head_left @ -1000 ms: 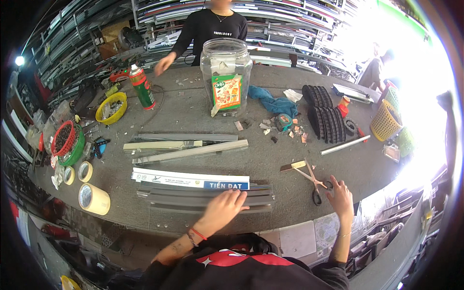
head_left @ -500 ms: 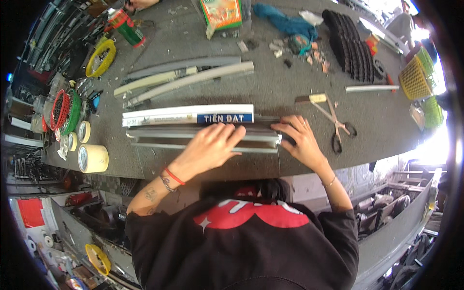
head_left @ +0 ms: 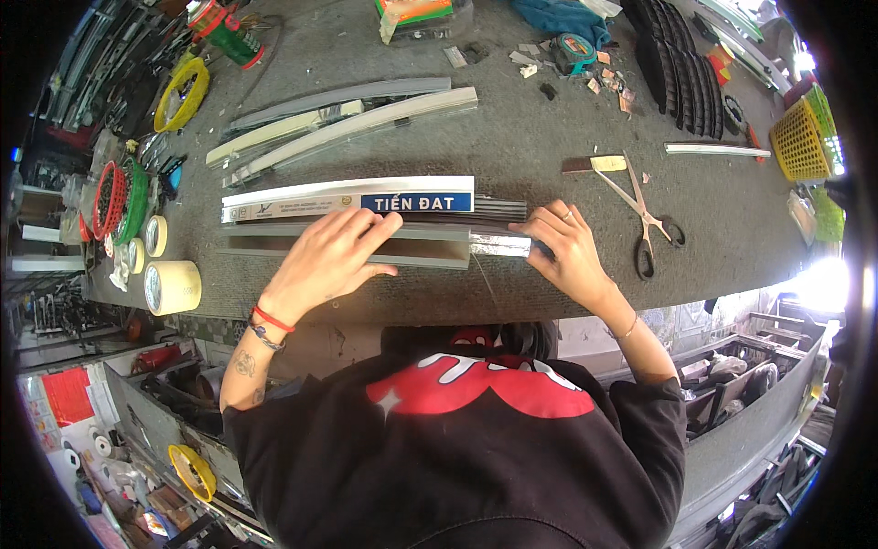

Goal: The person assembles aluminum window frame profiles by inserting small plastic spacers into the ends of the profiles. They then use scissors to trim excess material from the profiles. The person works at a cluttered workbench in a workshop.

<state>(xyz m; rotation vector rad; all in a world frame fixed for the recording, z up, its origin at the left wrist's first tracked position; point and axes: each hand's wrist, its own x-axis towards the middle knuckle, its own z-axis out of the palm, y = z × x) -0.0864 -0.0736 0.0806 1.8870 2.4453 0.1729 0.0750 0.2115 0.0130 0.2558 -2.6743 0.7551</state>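
Left to right along the grey bench [head_left: 512,156]: tape rolls [head_left: 169,285] sit at the left edge, untouched, same spot as half a second ago. Left hand [head_left: 325,261] now lies flat on the grey profile stack [head_left: 366,245], fingers spread and pressing down, palm over the near edge; half a second ago it sat further right, near the stack's right end, so it has slid left along the stack. Stack itself lies lengthwise at the bench's near edge, just in front of the white strip [head_left: 347,199] with the blue label, touching or nearly touching it; can't tell which. Top grey piece now appears to end short of the right end, exposing a shiny metal section [head_left: 500,243] that was less visible before. Right hand [head_left: 572,252] is at that right end, fingers curled over the end of the stack, thumb side toward the shiny section; whether it pinches one piece or just butts against the ends, can't tell. One second ago this hand was by the scissors [head_left: 645,215]; the scissors now lie apart from it, to its right. Read: both hands are now on the stack, likely squaring or sliding pieces lengthwise.
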